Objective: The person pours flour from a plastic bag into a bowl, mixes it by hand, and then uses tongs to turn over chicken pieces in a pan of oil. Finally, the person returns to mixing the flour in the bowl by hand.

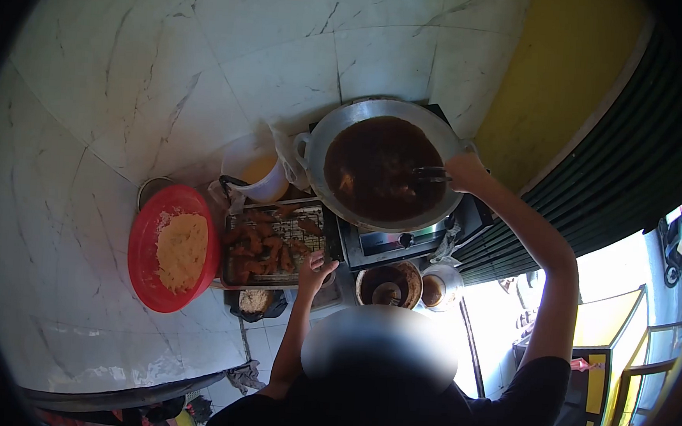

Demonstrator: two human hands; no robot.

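My right hand (pixel 467 174) is closed around metal tongs (pixel 431 174), reaching over the right rim of a large wok (pixel 321 153). The tongs' tips dip into dark brown oil (pixel 380 149), where a few pieces lie partly under the surface in bubbles. My left hand (pixel 316 270) is at the near right corner of a metal tray (pixel 255 284), fingers curled at its rim. On the tray's wire rack lie several browned fried pieces (pixel 257 243). The wok sits on a gas stove (pixel 378 243).
Left of the tray stands a red basin (pixel 139 259) with pale flour-like coating (pixel 182 250). A white bucket (pixel 259 181) is behind the tray. Nearer me are a brown-stained pot (pixel 413 284), a small container (pixel 434 290) and a black bag (pixel 273 306). A tiled wall (pixel 273 53) rises behind.
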